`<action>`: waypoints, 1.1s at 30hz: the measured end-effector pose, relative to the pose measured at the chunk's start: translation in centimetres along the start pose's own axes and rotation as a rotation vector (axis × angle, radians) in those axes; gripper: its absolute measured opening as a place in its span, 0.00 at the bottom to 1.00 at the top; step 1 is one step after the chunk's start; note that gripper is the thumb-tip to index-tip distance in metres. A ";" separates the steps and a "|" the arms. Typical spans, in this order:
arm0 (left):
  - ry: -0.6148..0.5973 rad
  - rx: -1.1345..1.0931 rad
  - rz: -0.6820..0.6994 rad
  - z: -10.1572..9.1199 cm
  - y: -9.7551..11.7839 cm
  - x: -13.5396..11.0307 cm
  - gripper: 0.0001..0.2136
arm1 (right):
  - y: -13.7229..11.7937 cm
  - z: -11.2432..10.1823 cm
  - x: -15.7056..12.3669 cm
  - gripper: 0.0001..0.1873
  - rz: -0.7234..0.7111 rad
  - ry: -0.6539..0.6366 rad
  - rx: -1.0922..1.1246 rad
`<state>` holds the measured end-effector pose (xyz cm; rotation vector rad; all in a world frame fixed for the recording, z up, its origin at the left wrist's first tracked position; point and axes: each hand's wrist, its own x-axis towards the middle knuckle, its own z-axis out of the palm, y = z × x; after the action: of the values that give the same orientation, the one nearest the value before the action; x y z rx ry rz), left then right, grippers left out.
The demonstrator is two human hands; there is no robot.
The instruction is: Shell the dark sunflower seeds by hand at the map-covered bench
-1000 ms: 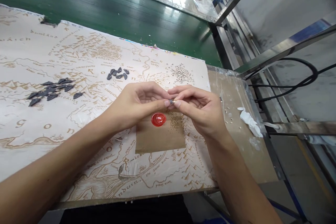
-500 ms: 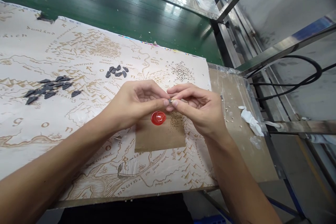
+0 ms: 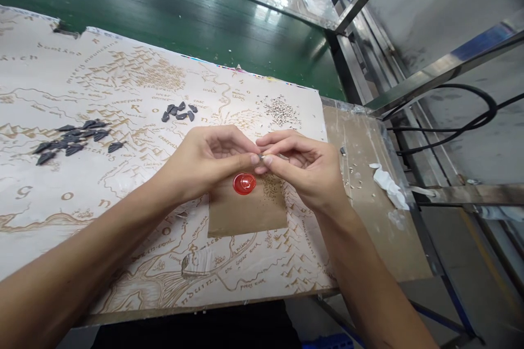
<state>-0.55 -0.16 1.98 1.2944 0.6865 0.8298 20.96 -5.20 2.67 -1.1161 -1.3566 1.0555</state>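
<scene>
Thumb and forefinger of my left hand (image 3: 216, 161) are pinched on a small grey piece (image 3: 261, 157). From the other side, the closed fingertips of my right hand (image 3: 313, 172) meet it. Most of the piece is hidden by the fingers, so its shape cannot be made out. Just below the hands, a shallow red dish (image 3: 244, 184) with a glossy inside sits on a brown cardboard sheet (image 3: 245, 215). Tiny dark-gold bits (image 3: 271, 188) lie scattered on the sheet's right side, under my right hand.
Dark grey leaf-like pieces lie in a larger group (image 3: 73, 139) and a smaller group (image 3: 180, 113) on the map-printed paper (image 3: 135, 174). Small pale bits (image 3: 282, 112) are spread beyond my hands. Crumpled white tissue (image 3: 388, 186) lies right; a green conveyor belt (image 3: 184, 16) runs behind.
The whole view has shifted slightly. Both hands keep the same pinch on the small grey piece, and nothing on the table has visibly moved.
</scene>
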 end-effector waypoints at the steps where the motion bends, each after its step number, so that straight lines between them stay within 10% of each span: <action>1: 0.001 -0.002 -0.002 0.0 0.0 0.0 0.08 | 0.1 0.0 0.0 0.06 -0.005 0.001 -0.004; 10: 0.073 0.090 0.014 0.2 0.4 0.1 0.08 | -0.7 -1.4 0.2 0.04 0.001 0.045 -0.075; 17: 0.186 0.122 0.010 0.0 0.8 0.2 0.07 | -0.8 -14.5 -3.2 0.07 0.114 0.657 -0.842; 23: 0.171 0.090 -0.017 0.7 0.9 0.2 0.06 | 1.6 -21.7 -7.7 0.07 0.245 0.736 -1.007; 27: 0.166 0.079 -0.022 1.2 0.9 0.1 0.06 | 1.2 -19.6 -7.7 0.07 0.198 0.833 -0.922; 33: 0.176 0.059 -0.030 1.4 0.6 -0.2 0.06 | -4.5 -8.3 -4.7 0.05 -0.137 0.783 -0.691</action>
<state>0.39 -1.04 2.82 1.2700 0.8734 0.9121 29.01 -10.48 6.84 -1.6701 -1.1205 -0.0331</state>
